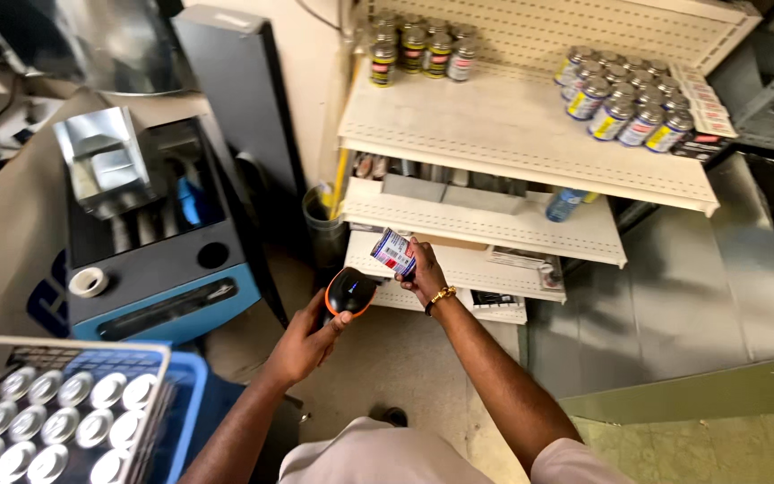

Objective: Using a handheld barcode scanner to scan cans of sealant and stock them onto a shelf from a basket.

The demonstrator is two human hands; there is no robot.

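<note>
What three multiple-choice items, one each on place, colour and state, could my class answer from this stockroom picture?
1. Where do most cans stand on the shelving? A top shelf B bottom shelf C floor
2. What colour trims the handheld scanner? A green B orange C white
3. How is the small can held? A lying on a shelf B raised in the right hand C inside the tray

Answers: A, cans crowd the top shelf; B, the scanner in the left hand has an orange rim; B, the right hand lifts the small can.

Bright, even indoor light; wide-angle bending at edges.
</note>
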